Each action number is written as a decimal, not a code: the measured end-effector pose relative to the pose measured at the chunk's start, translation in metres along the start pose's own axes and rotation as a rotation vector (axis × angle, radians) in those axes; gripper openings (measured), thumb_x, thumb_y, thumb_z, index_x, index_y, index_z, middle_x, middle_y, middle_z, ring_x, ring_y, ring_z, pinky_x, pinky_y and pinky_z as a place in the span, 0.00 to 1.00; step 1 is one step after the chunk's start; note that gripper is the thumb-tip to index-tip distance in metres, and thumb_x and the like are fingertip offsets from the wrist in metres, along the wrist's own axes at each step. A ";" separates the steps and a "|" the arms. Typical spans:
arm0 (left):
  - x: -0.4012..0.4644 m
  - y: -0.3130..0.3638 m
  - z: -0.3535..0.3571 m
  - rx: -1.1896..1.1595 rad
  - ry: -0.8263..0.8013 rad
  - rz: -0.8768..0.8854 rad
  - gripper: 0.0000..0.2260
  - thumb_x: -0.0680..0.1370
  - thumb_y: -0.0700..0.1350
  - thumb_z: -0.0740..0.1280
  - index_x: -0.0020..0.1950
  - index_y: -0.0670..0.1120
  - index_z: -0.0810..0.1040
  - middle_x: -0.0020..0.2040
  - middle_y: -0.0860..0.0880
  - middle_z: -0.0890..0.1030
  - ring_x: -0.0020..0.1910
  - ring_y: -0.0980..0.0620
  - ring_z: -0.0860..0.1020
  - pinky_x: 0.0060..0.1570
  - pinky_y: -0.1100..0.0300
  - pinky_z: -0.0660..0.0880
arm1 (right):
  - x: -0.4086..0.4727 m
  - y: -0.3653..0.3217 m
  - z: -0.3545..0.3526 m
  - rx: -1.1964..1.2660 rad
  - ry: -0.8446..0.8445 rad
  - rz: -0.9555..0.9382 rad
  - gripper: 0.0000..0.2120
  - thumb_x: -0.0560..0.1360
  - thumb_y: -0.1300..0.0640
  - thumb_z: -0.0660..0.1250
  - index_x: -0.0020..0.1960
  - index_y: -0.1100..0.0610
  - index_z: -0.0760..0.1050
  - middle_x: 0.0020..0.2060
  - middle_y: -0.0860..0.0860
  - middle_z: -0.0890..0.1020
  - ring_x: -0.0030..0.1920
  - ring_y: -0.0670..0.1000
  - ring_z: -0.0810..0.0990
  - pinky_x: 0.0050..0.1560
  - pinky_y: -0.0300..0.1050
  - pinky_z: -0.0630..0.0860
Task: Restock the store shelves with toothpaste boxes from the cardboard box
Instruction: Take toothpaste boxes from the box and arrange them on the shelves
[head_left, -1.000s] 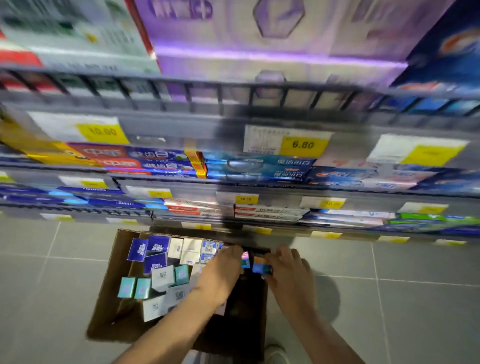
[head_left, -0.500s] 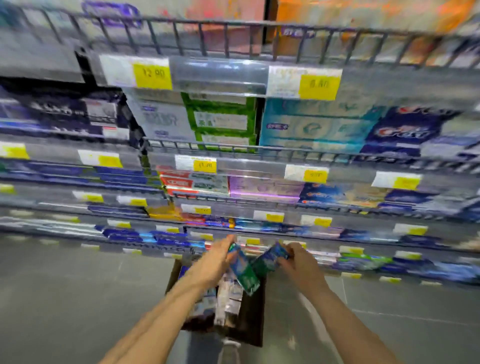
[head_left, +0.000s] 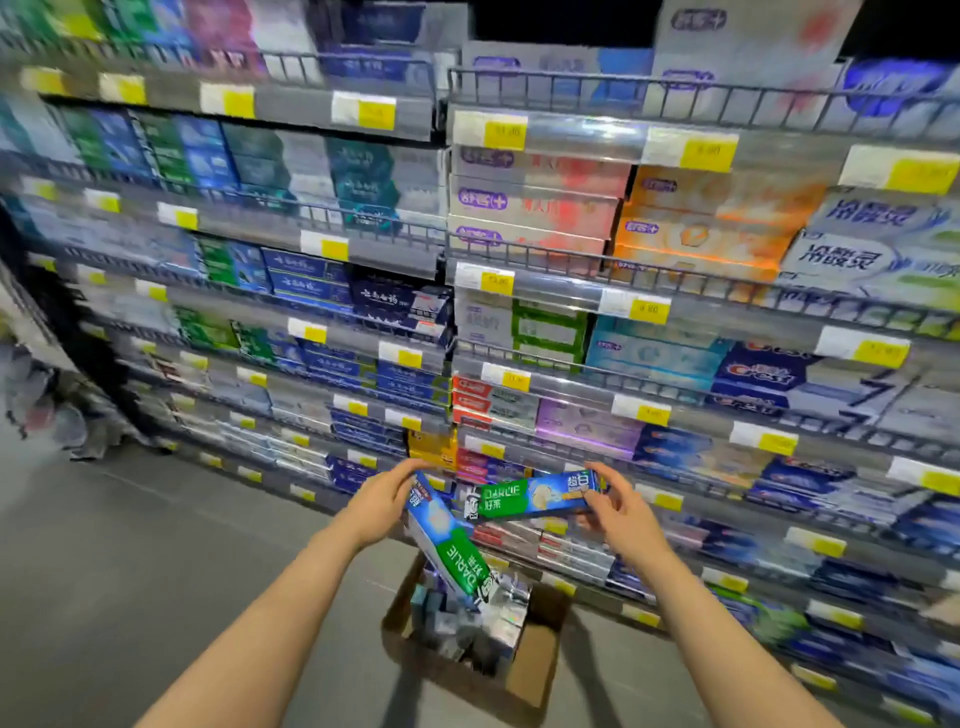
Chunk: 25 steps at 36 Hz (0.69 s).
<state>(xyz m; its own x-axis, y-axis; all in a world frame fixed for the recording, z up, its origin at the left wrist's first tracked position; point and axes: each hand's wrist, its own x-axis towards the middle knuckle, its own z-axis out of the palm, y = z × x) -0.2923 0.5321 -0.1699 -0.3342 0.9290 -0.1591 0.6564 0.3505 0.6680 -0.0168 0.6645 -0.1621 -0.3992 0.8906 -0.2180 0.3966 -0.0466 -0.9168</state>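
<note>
My left hand (head_left: 382, 500) grips one end of a green and blue toothpaste box (head_left: 448, 540) that slants down toward the cardboard box (head_left: 540, 667). My right hand (head_left: 618, 512) holds the right end of a second green and blue toothpaste box (head_left: 530, 496), lying almost level in front of the lower shelves. The open cardboard box stands on the floor below both hands, with several small toothpaste boxes (head_left: 467, 618) inside.
Wire-fronted store shelves (head_left: 675, 291) full of toothpaste boxes with yellow price tags fill the view ahead and to the right. Grey tiled floor (head_left: 156, 545) spreads to the left. Dark blurred goods (head_left: 47, 395) sit at the far left.
Both hands rose out of the cardboard box, each lifting a green and blue toothpaste box. The view tilted up from the floor to the shelves.
</note>
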 end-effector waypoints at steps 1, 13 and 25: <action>-0.005 0.000 -0.011 0.005 0.005 0.001 0.15 0.83 0.45 0.52 0.67 0.53 0.69 0.59 0.45 0.77 0.46 0.47 0.78 0.45 0.57 0.76 | -0.001 -0.009 0.002 0.026 -0.008 0.002 0.17 0.79 0.61 0.60 0.66 0.51 0.67 0.41 0.53 0.81 0.36 0.52 0.81 0.41 0.47 0.80; -0.063 -0.044 -0.194 0.072 0.214 -0.038 0.18 0.83 0.44 0.50 0.73 0.51 0.62 0.62 0.43 0.75 0.39 0.50 0.76 0.43 0.57 0.70 | -0.013 -0.172 0.120 -0.006 -0.095 -0.287 0.17 0.80 0.60 0.59 0.67 0.52 0.66 0.44 0.53 0.80 0.34 0.52 0.78 0.34 0.42 0.76; -0.073 -0.165 -0.372 0.245 0.266 -0.084 0.19 0.83 0.46 0.52 0.75 0.50 0.59 0.71 0.46 0.68 0.64 0.46 0.72 0.59 0.56 0.68 | 0.003 -0.287 0.305 0.182 -0.148 -0.341 0.17 0.80 0.58 0.59 0.68 0.51 0.66 0.48 0.50 0.80 0.45 0.52 0.82 0.50 0.57 0.79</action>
<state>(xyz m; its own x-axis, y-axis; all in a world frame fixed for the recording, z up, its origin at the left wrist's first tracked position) -0.6278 0.3623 0.0020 -0.5366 0.8438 0.0104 0.7509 0.4718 0.4621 -0.3842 0.5429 -0.0013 -0.6028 0.7944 0.0752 0.0737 0.1493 -0.9860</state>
